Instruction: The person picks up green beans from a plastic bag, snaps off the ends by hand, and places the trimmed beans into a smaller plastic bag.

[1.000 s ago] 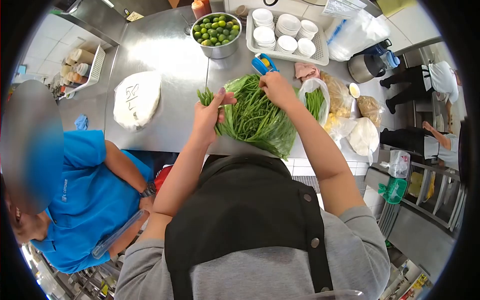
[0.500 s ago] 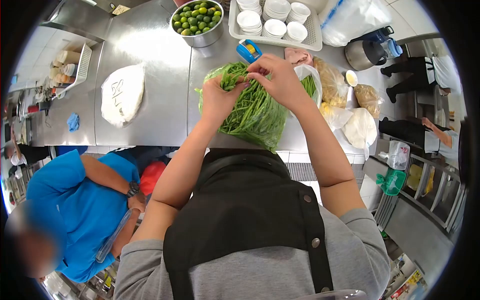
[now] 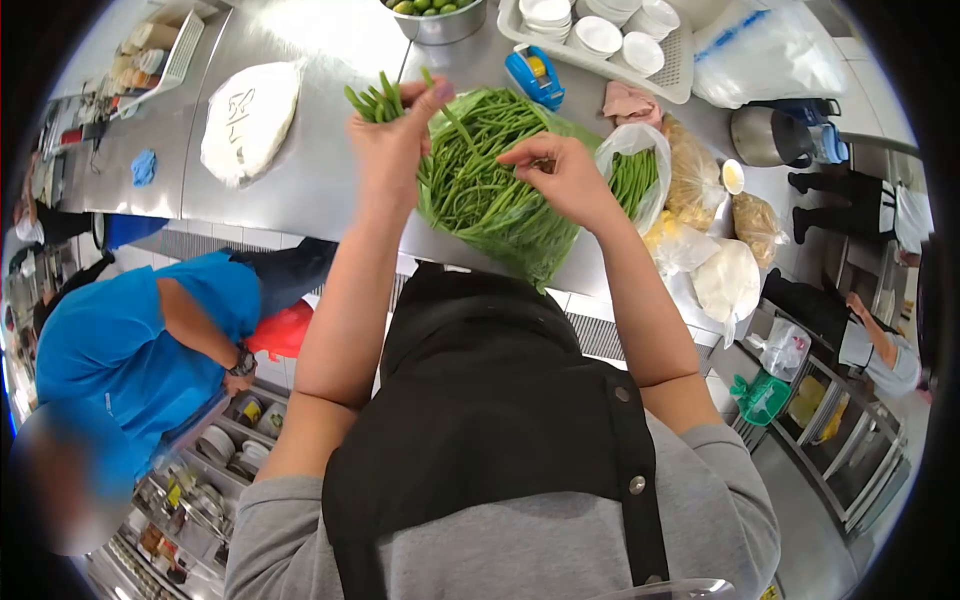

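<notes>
My left hand [image 3: 385,150] is closed around a small bunch of green beans [image 3: 374,103], raised at the left side of the plastic bag; the bean tips stick out past its fingers. My right hand [image 3: 565,180] hovers over the right part of the bag, its fingers loosely bent and apart, with nothing visible in them. Below and between the hands lies a heap of loose long green beans [image 3: 480,165] in an opened clear plastic bag [image 3: 545,250]. Right of my right hand, a white bag [image 3: 660,175] holds more cut green beans [image 3: 630,180].
Behind the beans are a blue tape dispenser [image 3: 535,75], a pot of limes [image 3: 445,25] and a crate [image 3: 682,70] of white bowls. Filled bags [image 3: 690,170] stand at right, a white bag [image 3: 250,120] at left. A person in blue [image 3: 110,320] is close on my left.
My hands have come apart: the left moved left and up with the green beans, the right stays over the bag. The view has shifted, and the person in blue has moved an arm.
</notes>
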### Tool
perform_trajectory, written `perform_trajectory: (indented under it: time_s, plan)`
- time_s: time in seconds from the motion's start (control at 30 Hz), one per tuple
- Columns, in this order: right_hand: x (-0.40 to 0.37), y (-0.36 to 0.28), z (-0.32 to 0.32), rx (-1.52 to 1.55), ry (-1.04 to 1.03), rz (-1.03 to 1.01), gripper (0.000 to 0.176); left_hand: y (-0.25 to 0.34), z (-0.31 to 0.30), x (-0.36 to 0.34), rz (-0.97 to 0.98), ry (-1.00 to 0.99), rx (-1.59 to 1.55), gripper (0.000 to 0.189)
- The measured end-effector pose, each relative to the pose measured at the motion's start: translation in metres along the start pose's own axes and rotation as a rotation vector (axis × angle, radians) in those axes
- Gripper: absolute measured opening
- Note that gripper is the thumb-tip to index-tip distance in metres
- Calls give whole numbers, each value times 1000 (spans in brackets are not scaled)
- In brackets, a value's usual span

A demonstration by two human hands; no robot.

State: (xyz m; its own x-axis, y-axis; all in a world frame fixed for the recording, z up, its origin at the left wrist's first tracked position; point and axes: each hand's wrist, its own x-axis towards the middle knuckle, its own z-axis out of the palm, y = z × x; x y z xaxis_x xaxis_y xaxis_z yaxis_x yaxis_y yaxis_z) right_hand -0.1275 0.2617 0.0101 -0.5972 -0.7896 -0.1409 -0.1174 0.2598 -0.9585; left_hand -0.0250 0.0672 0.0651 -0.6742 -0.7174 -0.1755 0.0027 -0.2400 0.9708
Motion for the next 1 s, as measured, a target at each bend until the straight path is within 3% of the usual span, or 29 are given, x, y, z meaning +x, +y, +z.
perform_trajectory:
  time_s: [0.1, 0.23, 0.37, 0.5, 0.6, 0.73, 0.77, 0.83, 0.87, 0.97, 1.0]
  plan:
    - [-2, -21, 20, 144, 53, -93, 30, 9, -6, -1, 62, 39, -71, 21]
    - [-1, -61, 34, -76, 99, -163, 18, 4, -6, -4, 63, 78, -90, 23]
    - [-5, -68, 40, -132, 60, -578, 7, 7, -9, -1, 73, 108, -128, 24]
    - [-21, -64, 35, -118, -164, -350, 10, 8, -36, 10, -7, 134, -163, 28]
    - [-18, -33, 25, -360, -113, -239, 11, 9, -64, 16, -262, -83, -485, 32]
    - [6, -16, 20, -437, -66, -219, 17, -15, -82, 24, -565, -311, -910, 28]
    - [18, -16, 16, -445, -66, -122, 20, -18, -84, 21, -677, -327, -988, 29]
    - [45, 0, 14, -502, 59, -37, 22, -24, -84, 2, -734, -343, -856, 27]
    - [58, 10, 15, -528, 125, -3, 23, -26, -85, -16, -712, -363, -619, 25]
    - [81, 24, 25, -553, 314, -87, 28, -13, -82, -73, -696, -447, -158, 20]
    - [83, 29, 29, -551, 390, -113, 28, -11, -86, -79, -732, -426, -201, 20]
